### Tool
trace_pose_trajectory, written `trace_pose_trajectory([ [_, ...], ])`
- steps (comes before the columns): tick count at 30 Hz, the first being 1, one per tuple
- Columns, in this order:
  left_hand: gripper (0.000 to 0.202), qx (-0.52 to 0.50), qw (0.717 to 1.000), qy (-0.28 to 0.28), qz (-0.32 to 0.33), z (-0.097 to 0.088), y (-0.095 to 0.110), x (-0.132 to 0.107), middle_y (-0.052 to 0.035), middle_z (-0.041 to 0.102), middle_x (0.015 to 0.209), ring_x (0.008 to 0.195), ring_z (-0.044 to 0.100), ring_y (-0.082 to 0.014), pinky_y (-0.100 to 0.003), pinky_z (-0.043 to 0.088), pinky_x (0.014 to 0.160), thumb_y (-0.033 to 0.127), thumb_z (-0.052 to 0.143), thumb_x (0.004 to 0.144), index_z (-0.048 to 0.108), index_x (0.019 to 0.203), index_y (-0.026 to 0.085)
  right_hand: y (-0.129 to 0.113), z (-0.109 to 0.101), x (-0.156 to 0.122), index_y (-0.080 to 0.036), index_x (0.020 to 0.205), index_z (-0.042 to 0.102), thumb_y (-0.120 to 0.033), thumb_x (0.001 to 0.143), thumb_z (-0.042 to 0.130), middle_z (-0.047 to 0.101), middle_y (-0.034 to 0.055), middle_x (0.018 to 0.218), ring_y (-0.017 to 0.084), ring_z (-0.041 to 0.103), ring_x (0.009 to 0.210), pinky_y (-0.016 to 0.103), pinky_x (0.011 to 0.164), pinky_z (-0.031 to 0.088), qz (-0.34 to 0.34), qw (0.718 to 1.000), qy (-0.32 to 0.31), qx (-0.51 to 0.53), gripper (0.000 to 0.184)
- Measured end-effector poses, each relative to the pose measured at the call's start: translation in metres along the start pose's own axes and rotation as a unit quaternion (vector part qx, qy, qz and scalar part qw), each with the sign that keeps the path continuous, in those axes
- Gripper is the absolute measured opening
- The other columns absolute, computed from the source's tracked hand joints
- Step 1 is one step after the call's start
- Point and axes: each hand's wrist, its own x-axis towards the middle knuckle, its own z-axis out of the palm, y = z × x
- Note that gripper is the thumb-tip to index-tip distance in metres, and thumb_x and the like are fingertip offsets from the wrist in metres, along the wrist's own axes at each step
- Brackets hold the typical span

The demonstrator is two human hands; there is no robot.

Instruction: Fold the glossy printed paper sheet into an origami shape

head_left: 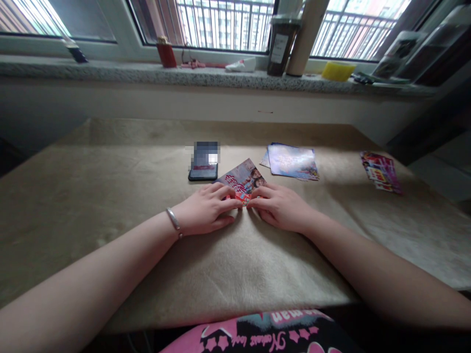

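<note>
Both the left hand (206,208) and the right hand (283,207) rest half-curled fingers on the near, red part of a printed sheet (241,177), index fingertips almost meeting; whether either pinches it cannot be told. The sheet lies mid-counter (239,264), just beside a phone (203,171). Palms face down, forearms (110,264) angling inward.

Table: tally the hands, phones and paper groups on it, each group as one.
Hands: 2 (left hand, right hand)
Phone: 1
Paper groups: 3 (handled paper, middle pile, right pile)
Total: 6
</note>
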Motion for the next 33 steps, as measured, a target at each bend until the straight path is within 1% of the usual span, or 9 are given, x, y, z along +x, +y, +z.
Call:
trace_pose_trajectory([
  [4, 0.032, -0.031, 0.999, -0.011, 0.022, -0.004, -0.005, -0.001, -0.0081, 0.053, 0.122, 0.11, 0.048, -0.0249, -0.042, 0.041, 0.097, 0.037, 0.051, 0.091, 0.056, 0.12, 0.026, 0.003, -0.003, -0.004, -0.022, 0.104, 0.067, -0.015, 0.086, 0.047, 0.065, 0.0066, 0.105, 0.019, 0.054, 0.094, 0.033, 0.078, 0.045, 0.006, 1.0, -0.01, 0.017, 0.028],
  [7, 0.027, -0.053, 0.998, -0.011, 0.038, -0.007, -0.009, -0.001, -0.0078, 0.054, 0.123, 0.11, 0.048, -0.0238, -0.04, 0.042, 0.096, 0.034, 0.051, 0.091, 0.059, 0.115, 0.024, 0.007, -0.006, -0.007, -0.023, 0.1, 0.069, -0.014, 0.085, 0.048, 0.066, 0.0057, 0.102, 0.019, 0.056, 0.093, 0.032, 0.076, 0.046, 0.017, 0.999, -0.015, 0.024, 0.028],
  [12, 0.022, -0.088, 0.995, -0.013, 0.044, -0.008, -0.014, -0.003, -0.0061, 0.055, 0.125, 0.111, 0.048, -0.0229, -0.04, 0.042, 0.097, 0.03, 0.055, 0.088, 0.061, 0.109, 0.024, 0.013, -0.008, -0.012, -0.024, 0.093, 0.071, -0.011, 0.082, 0.048, 0.068, 0.0046, 0.099, 0.018, 0.059, 0.088, 0.031, 0.073, 0.047, 0.036, 0.998, -0.015, 0.039, 0.029],
  [18, 0.018, -0.124, 0.991, -0.007, 0.049, -0.006, -0.019, -0.005, -0.0052, 0.056, 0.126, 0.112, 0.049, -0.0215, -0.039, 0.042, 0.097, 0.025, 0.055, 0.088, 0.063, 0.104, 0.024, 0.024, -0.01, -0.021, -0.024, 0.09, 0.072, -0.01, 0.082, 0.047, 0.068, 0.0032, 0.103, 0.017, 0.061, 0.095, 0.031, 0.08, 0.048, 0.044, 0.996, -0.014, 0.075, 0.03],
  [21, 0.016, -0.144, 0.988, -0.007, 0.055, -0.006, -0.022, -0.005, -0.0044, 0.058, 0.125, 0.111, 0.051, -0.02, -0.037, 0.042, 0.097, 0.022, 0.055, 0.087, 0.064, 0.1, 0.023, 0.031, -0.012, -0.026, -0.025, 0.09, 0.072, -0.01, 0.081, 0.048, 0.068, 0.0033, 0.103, 0.016, 0.062, 0.091, 0.03, 0.079, 0.048, 0.055, 0.995, -0.011, 0.082, 0.03],
  [22, 0.015, -0.149, 0.987, -0.007, 0.058, -0.006, -0.023, -0.006, -0.0043, 0.058, 0.125, 0.111, 0.051, -0.0196, -0.036, 0.043, 0.097, 0.022, 0.055, 0.087, 0.065, 0.099, 0.022, 0.033, -0.013, -0.027, -0.025, 0.089, 0.073, -0.011, 0.082, 0.048, 0.068, 0.0034, 0.1, 0.016, 0.062, 0.089, 0.03, 0.078, 0.048, 0.057, 0.995, -0.012, 0.083, 0.029],
  [27, 0.013, -0.164, 0.985, -0.002, 0.061, -0.005, -0.028, -0.007, -0.0044, 0.06, 0.124, 0.111, 0.053, -0.0189, -0.036, 0.044, 0.096, 0.026, 0.054, 0.089, 0.066, 0.094, 0.022, 0.042, -0.017, -0.033, -0.024, 0.086, 0.074, -0.012, 0.083, 0.046, 0.069, 0.0039, 0.096, 0.015, 0.063, 0.083, 0.028, 0.074, 0.049, 0.076, 0.992, -0.031, 0.098, 0.031],
  [33, 0.016, -0.173, 0.983, -0.006, 0.06, -0.006, -0.03, -0.008, -0.0047, 0.059, 0.125, 0.111, 0.053, -0.0184, -0.035, 0.044, 0.096, 0.031, 0.054, 0.09, 0.067, 0.088, 0.021, 0.051, -0.016, -0.039, -0.024, 0.084, 0.074, -0.012, 0.081, 0.047, 0.069, 0.0034, 0.097, 0.015, 0.064, 0.082, 0.028, 0.075, 0.049, 0.086, 0.988, -0.035, 0.12, 0.03],
])
